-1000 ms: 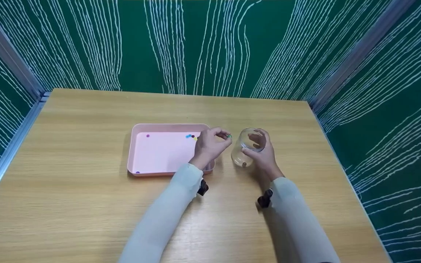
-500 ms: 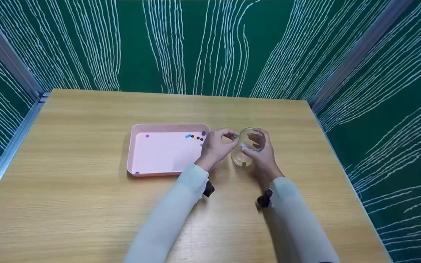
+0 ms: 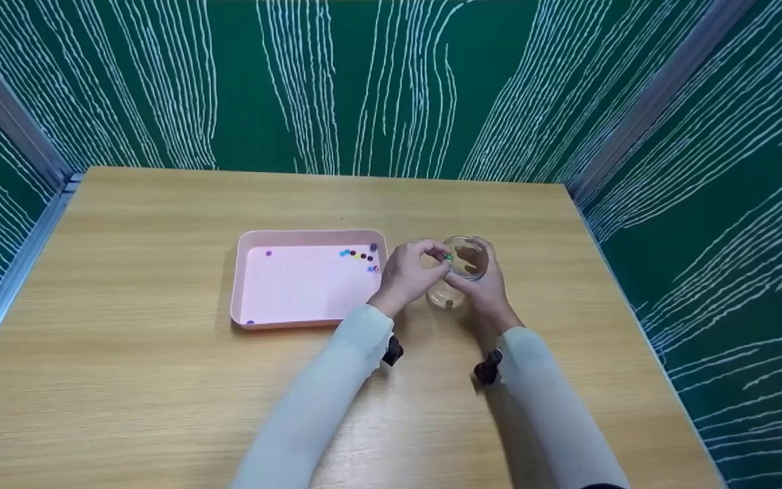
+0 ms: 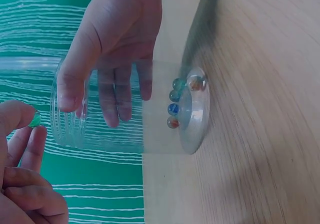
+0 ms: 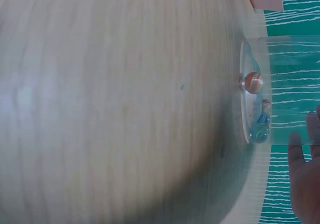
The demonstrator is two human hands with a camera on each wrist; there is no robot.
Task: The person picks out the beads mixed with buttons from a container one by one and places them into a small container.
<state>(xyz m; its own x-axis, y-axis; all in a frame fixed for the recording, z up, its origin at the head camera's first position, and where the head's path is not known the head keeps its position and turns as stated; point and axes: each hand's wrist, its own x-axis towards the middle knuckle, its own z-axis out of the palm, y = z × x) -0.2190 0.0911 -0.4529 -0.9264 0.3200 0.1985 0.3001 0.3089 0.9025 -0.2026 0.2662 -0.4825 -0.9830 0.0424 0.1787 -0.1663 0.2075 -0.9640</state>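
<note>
My left hand (image 3: 413,273) pinches a green marble (image 4: 35,119) between thumb and forefinger, right at the mouth of a clear glass jar (image 4: 115,139). The jar stands upright on the table. My right hand (image 3: 489,285) grips it near the rim, thumb on the near side and fingers around the far side. Several marbles lie on the jar's bottom, among them a blue marble (image 4: 173,109) and an orange-striped marble (image 5: 254,83). To the left is a shallow pink tray (image 3: 282,322) with several small coloured marbles, such as a purple marble (image 3: 269,253).
The wooden table (image 3: 160,394) carries the tray and jar side by side. Green panels (image 3: 241,88) with white wavy lines stand at the back and both sides, joined by metal posts (image 3: 662,88).
My left hand has moved right, from over the tray's right edge to the jar's mouth, with the green marble. My right hand stays on the jar. More marbles in the tray are uncovered.
</note>
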